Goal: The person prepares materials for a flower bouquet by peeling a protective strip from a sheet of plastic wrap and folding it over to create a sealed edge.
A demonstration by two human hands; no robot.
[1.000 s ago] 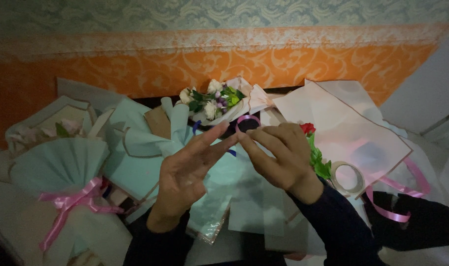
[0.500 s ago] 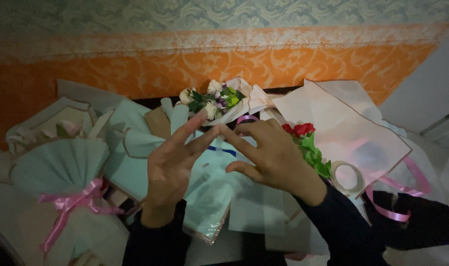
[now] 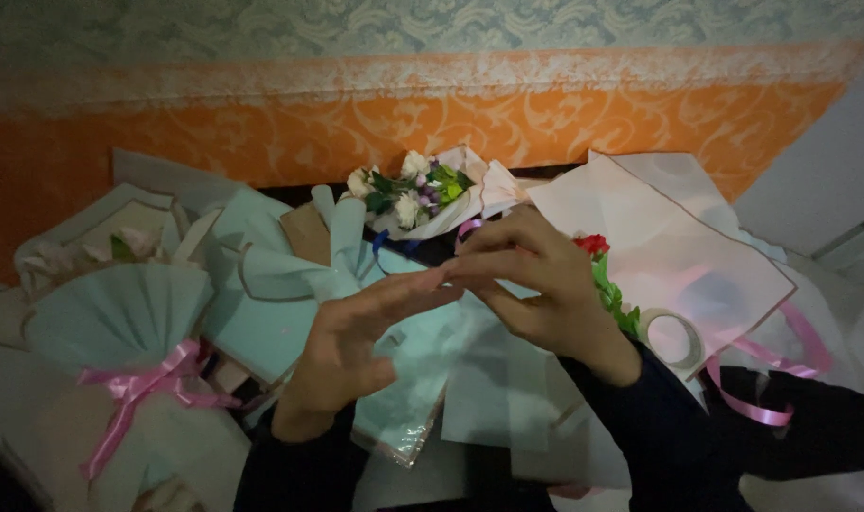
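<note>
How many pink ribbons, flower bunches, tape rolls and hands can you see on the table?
Pink satin ribbons: 2, a bow on the pale green fan-shaped wrapped bundle and a loose loop at the right.
White and green flower bunch in pale paper: 1
Red flower with green leaves: 1
Round clear tape roll: 1
Hands: 2, left and right.
Total: 7

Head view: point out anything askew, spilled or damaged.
Nothing looks damaged or spilled. The wrapping sheets lie in a loose overlapping heap, and the pink ribbon trails past the tape roll. Both hands hover above.
</note>
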